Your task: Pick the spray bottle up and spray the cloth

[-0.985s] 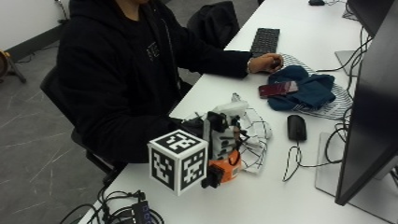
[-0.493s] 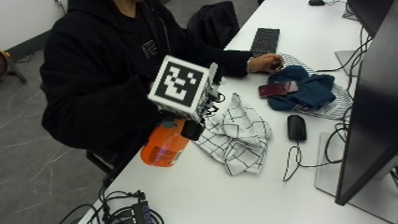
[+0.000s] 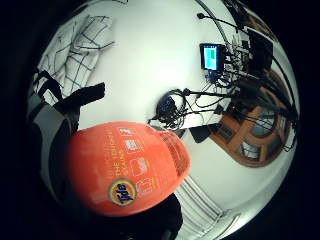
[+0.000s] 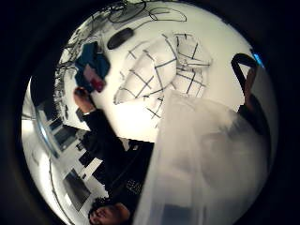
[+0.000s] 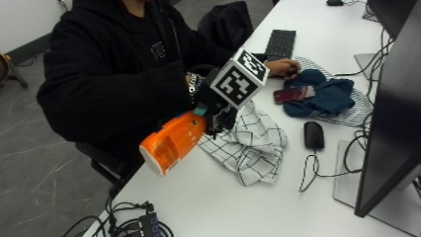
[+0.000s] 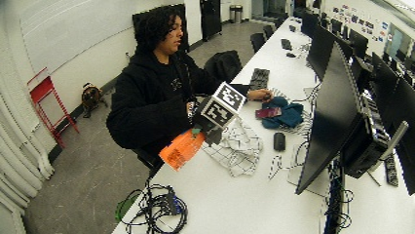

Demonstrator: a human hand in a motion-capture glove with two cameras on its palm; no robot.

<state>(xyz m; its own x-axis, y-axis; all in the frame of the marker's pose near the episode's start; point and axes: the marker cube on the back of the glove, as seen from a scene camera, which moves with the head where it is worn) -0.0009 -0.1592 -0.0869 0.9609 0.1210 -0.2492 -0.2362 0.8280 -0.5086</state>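
The orange spray bottle hangs tilted above the table edge, its neck gripped by the gloved right hand, nozzle close beside the checked cloth; aim squarely at the cloth before squeezing.

hand mostly hidden behind marker, spray bottle nozzle unseen, bottle label blurred in outside view

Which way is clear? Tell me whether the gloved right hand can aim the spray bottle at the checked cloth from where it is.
Probably yes. The gloved right hand holds the orange spray bottle tilted in the air right beside the checked cloth, with nothing between them.
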